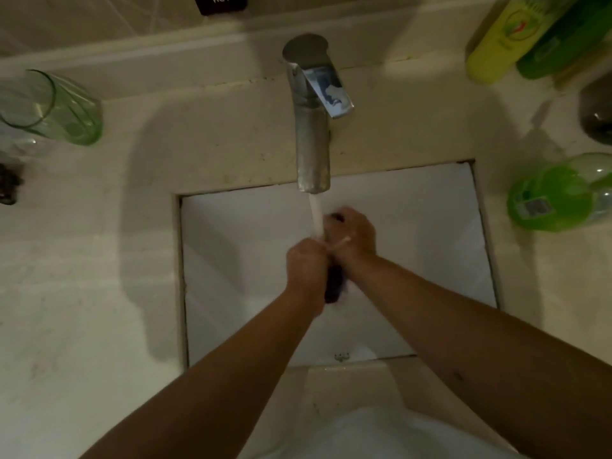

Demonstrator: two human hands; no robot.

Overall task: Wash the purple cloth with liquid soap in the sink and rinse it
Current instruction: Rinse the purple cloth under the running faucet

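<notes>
Over the white sink (231, 260), my left hand (306, 263) and my right hand (352, 238) are both clenched on the purple cloth (334, 288). The cloth looks dark and is bunched up; only its lower end and a bit by my right fingertips show. A stream of water (316, 215) falls from the chrome tap (313, 127) onto the cloth between my hands. A bottle of green liquid soap (559, 197) lies on the counter to the right of the sink.
A green glass tumbler (56, 107) stands at the back left of the beige counter (82, 260). A yellow bottle (503, 38) and a green bottle (563, 38) stand at the back right, with a dark round object (597, 114) near them.
</notes>
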